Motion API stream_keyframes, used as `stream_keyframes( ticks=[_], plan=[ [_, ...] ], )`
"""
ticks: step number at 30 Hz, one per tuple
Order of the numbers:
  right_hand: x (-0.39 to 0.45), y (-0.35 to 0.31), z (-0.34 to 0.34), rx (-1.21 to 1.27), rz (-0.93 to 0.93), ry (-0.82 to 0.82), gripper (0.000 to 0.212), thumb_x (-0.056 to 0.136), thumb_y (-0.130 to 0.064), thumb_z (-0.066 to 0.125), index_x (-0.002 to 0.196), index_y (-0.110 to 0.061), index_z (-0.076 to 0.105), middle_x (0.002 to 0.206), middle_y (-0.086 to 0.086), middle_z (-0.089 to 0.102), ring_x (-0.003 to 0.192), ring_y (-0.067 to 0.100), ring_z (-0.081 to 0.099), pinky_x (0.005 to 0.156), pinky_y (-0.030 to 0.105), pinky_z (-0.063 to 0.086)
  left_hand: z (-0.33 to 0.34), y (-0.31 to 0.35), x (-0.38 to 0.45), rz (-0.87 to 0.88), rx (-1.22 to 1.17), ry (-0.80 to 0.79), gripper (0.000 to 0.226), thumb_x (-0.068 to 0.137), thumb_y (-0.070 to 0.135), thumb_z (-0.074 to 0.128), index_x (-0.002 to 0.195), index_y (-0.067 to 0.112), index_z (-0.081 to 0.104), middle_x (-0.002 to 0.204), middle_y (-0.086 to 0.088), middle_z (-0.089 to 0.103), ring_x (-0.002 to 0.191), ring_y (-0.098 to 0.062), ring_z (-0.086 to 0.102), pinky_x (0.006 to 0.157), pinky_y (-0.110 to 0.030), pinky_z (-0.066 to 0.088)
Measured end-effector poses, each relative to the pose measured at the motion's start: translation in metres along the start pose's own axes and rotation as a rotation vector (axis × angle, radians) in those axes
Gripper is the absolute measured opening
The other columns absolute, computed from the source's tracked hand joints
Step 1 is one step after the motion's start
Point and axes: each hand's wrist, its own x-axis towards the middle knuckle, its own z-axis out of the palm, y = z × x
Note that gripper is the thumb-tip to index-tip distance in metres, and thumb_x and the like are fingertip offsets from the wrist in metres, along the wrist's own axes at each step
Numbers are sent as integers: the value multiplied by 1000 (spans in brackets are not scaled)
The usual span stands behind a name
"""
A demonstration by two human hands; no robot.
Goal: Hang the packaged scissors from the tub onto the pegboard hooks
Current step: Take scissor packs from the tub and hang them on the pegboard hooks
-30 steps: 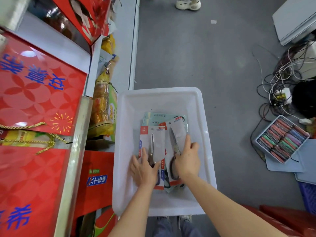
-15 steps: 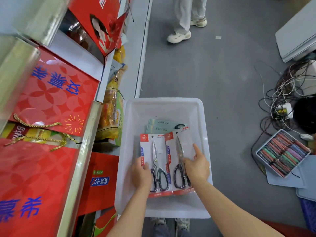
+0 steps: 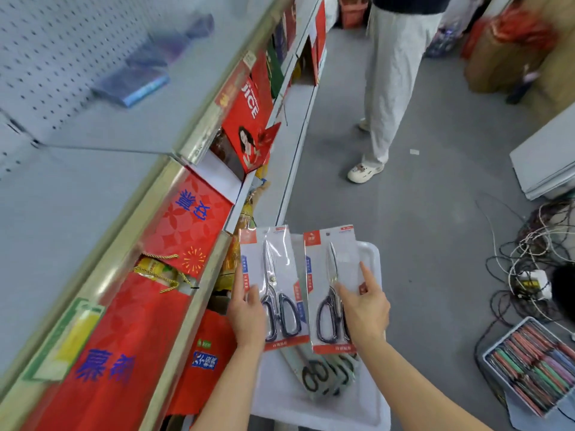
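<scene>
Scissors packs: two, held upright side by side above the white tub (image 3: 378,412).
Left hand (image 3: 247,312): fingers closed around the left pack (image 3: 269,275), at its lower left edge.
Right hand (image 3: 365,309): grips the right pack (image 3: 331,275), index finger stretched up.
Tub: more packs (image 3: 323,373) lie inside.
Pegboard (image 3: 46,51): upper left, blurred.

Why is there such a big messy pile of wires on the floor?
That tangle of cables sprawls loose on the grey floor at the right, around a white power strip. Nothing bundles it, so it looks untidy. Why it was left so, the picture doesn't show.
</scene>
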Motion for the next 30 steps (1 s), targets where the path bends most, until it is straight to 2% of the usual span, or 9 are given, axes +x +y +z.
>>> stream_keyframes(
  ticks=[5, 8, 10, 13, 16, 22, 27, 29, 30],
  plan=[
    [-23, -58, -7, 108, -135, -34, 65, 77, -39, 73, 136, -46, 46, 76, -7, 58, 74, 9, 59, 74, 32, 51, -37, 63, 4, 121, -88, 142, 56, 95, 5, 52, 146, 26, 44, 141, 2, 55, 125, -11, 53, 104, -30, 42],
    [-39, -88, -11, 175, -214, -66, 66, 78, -33, 74, 137, -44, 45, 77, -11, 60, 77, 11, 62, 79, 34, 54, -58, 93, 4, 182, -153, 166, 54, 96, 4, 50, 146, 24, 44, 142, 4, 53, 129, -13, 52, 108, -37, 42],
    [-51, -105, -11, 221, -267, -82, 68, 77, -32, 76, 137, -43, 46, 92, -10, 67, 89, 15, 65, 88, 37, 54, -72, 109, 3, 199, -208, 179, 54, 96, 4, 49, 146, 24, 44, 143, 7, 53, 131, -9, 50, 110, -38, 41],
    [-67, -124, -10, 275, -325, -106, 68, 76, -32, 76, 137, -42, 47, 113, -11, 67, 103, 11, 61, 94, 31, 49, -94, 129, 2, 249, -226, 221, 53, 97, 7, 49, 145, 26, 45, 142, 9, 54, 131, -7, 50, 110, -39, 42],
    [-86, -142, -9, 300, -376, -124, 66, 75, -32, 76, 134, -45, 49, 113, -12, 68, 103, 9, 62, 92, 30, 49, -119, 145, -1, 253, -242, 279, 52, 96, 6, 51, 144, 27, 48, 140, 8, 56, 128, -8, 52, 109, -40, 43],
    [-141, -174, -3, 390, -453, -185, 71, 73, -30, 81, 136, -37, 50, 125, -12, 63, 115, 10, 57, 101, 33, 46, -187, 170, -16, 280, -261, 371, 56, 97, 9, 50, 144, 38, 44, 141, 20, 51, 127, 4, 49, 110, -35, 42],
    [-191, -195, 5, 446, -559, -262, 71, 74, -26, 82, 138, -29, 50, 133, -11, 57, 117, 5, 51, 99, 19, 43, -238, 185, -38, 284, -278, 489, 60, 95, 12, 50, 137, 54, 44, 133, -11, 60, 121, -39, 52, 99, -55, 45],
    [-210, -202, 8, 451, -604, -303, 71, 76, -25, 81, 139, -29, 49, 131, -14, 56, 113, 2, 52, 83, 1, 38, -260, 189, -45, 303, -292, 521, 60, 94, 12, 50, 137, 54, 43, 133, -7, 61, 119, -38, 55, 98, -54, 47],
    [-219, -205, 11, 453, -623, -318, 71, 76, -25, 80, 139, -30, 49, 129, -15, 57, 112, 1, 53, 78, -2, 37, -271, 192, -48, 307, -296, 542, 60, 94, 11, 50, 138, 51, 44, 132, -6, 62, 115, -34, 59, 97, -49, 49]
  ],
)
